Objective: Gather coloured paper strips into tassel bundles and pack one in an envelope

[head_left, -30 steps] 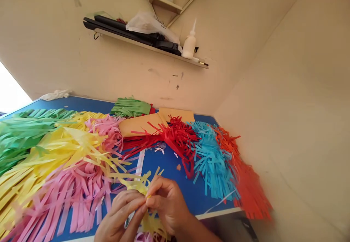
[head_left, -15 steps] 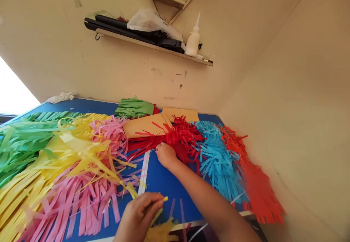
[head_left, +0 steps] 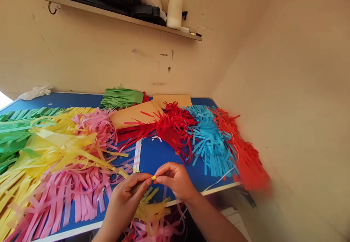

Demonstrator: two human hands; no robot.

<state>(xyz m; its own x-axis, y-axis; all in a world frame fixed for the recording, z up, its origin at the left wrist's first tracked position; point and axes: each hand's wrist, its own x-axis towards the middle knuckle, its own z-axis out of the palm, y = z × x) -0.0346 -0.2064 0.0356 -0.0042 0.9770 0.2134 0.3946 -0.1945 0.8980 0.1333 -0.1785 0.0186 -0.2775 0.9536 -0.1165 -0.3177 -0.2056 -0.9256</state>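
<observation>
My left hand (head_left: 123,200) is closed in a pinch on a small yellow paper end (head_left: 153,177), whose tip pokes out past the fingertips. From the other side, my right hand (head_left: 176,181) pinches at that same tip, thumb and forefinger meeting on it. Below the hands hangs yellow fringed tissue paper (head_left: 153,210) with pink strips beneath it, partly over the table's front edge. Whether the pinched end belongs to this fringe is hidden by my left hand. Beyond my right hand lies a bunch of red fringed paper (head_left: 175,127).
Yellow (head_left: 62,143) and pink fringes (head_left: 73,191) cover the left of the blue table (head_left: 153,158), with green (head_left: 13,136) farther left. Blue (head_left: 213,143) and orange-red fringes (head_left: 246,158) lie right. Tan paper (head_left: 133,115) lies behind. A wall shelf (head_left: 115,18) holds a white bottle (head_left: 175,8).
My right hand has come back from beside the red fringe to meet my left hand at the yellow end. The view has tilted down and shifted right.
</observation>
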